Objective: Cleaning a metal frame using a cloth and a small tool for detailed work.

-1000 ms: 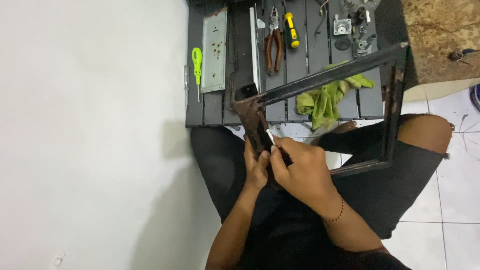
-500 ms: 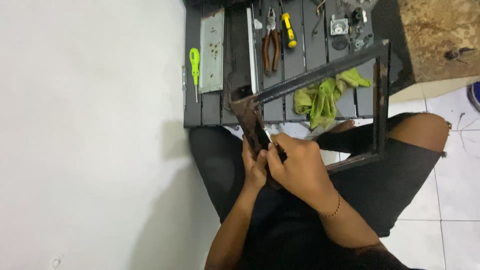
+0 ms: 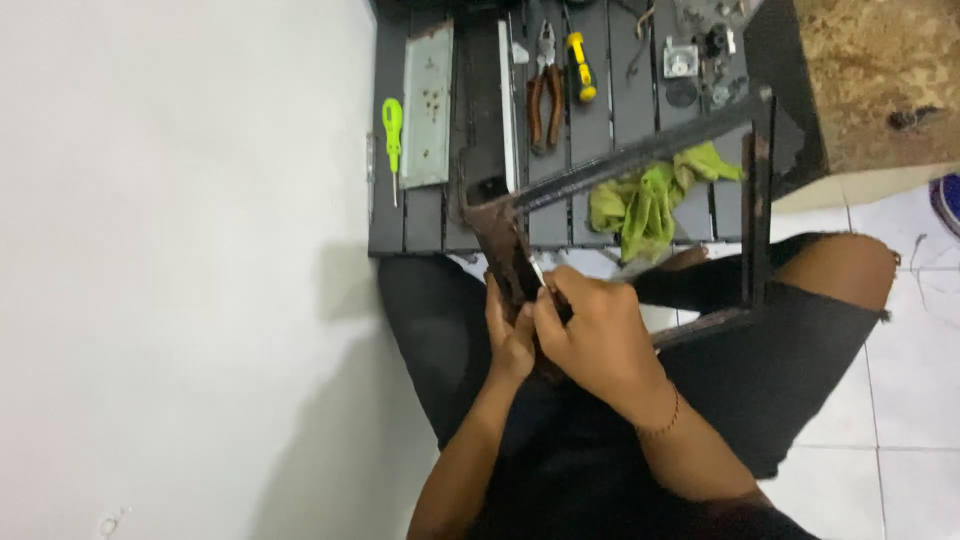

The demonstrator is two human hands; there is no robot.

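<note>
Both hands, left hand (image 3: 508, 335) and right hand (image 3: 592, 335), grip clamped together on the rusty frame (image 3: 640, 155) at its near-left corner; slatted counter (image 3: 420, 215) edge beyond, white wall close left.

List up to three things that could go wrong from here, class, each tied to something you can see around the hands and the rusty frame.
1. The left hand and right hand are bare on the rusty metal frame; its edges might cut skin.
2. A thin pale tool shows between the fingers; a slip could jab the left hand.
3. The frame rests across the person's lap and leans on the dark slatted table; it could shift towards the pliers.
</note>
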